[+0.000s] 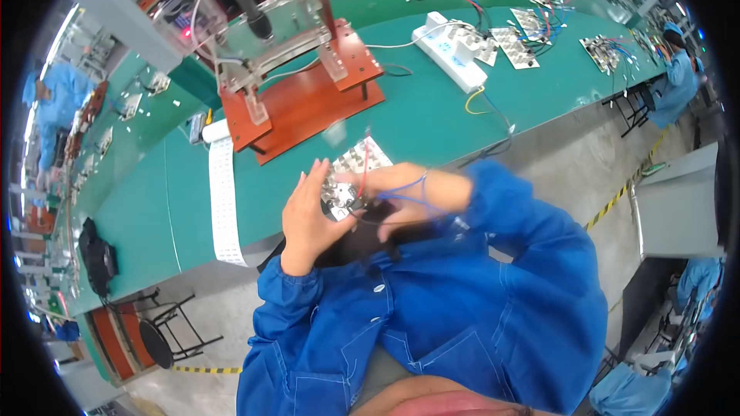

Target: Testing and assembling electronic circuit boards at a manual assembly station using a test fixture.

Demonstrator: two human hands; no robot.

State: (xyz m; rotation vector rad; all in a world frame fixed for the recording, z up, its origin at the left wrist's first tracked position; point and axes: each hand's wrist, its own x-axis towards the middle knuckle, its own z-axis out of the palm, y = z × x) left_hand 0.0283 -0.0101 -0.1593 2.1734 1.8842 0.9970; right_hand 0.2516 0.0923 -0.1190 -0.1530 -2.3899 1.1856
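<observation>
A white circuit board (373, 153) with rows of dark and metallic parts lies at the table's near edge in front of me. My left hand (307, 219) holds it by its left side, fingers along the edge and thumb near the lower corner. Over the board's right part reaches my right hand (397, 189), smeared by motion; its fingertips are hard to make out. Red (364, 173) and blue wires (405, 191) run from the board, the blue ones passing across my right hand and wrist. A dark wire loops below the right hand.
A red-brown press fixture (308, 125) stands behind the board. Left of it hangs a long white label strip (223, 208). A white power strip (449, 54) and several wired boards (512, 48) lie farther right on the green table (146, 216). A stool (158, 343) stands lower left; co-workers sit beyond.
</observation>
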